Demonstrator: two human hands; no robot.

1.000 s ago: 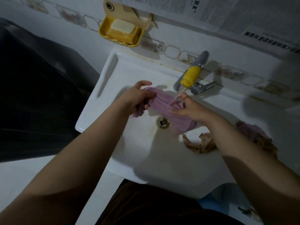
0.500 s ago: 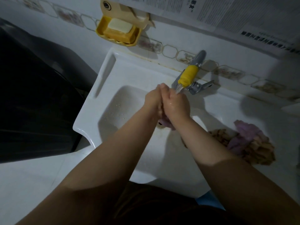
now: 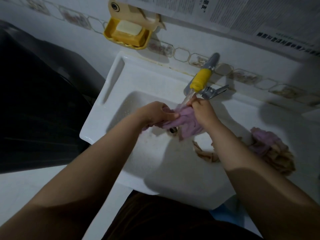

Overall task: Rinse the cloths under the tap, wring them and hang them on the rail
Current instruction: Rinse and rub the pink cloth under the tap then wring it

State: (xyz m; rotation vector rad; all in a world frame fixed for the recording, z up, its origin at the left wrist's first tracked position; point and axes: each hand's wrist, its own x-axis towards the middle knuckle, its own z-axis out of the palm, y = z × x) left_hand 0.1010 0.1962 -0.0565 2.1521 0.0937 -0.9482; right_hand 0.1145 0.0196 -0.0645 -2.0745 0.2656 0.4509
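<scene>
The white sink holds one purple cloth, stretched across the bowl just above the drain and directly beneath the tap, whose yellow spout pours a stream of water onto the cloth's upper edge. A heap of further cloths, purple and tan, lies on the sink's right ledge, well to the right of the drain, with a tan end drooping over the rim into the bowl. A yellow soap dish on the wall, above and to the left of the tap, contains a pale bar of soap. The left part of the bowl, left of the drain, is bare and wet; the sink's left rim borders a dark cabinet, and its front rim meets the person's dark clothing. The back rim runs along the tiled wall behind the tap. The left hand grips the left end of the purple cloth, fingers curled around the bunched fabric. The right hand clenches the right end just below the tap's spout, thumb uppermost near the water stream. The lower part of the cloth hangs beneath the right wrist.
</scene>
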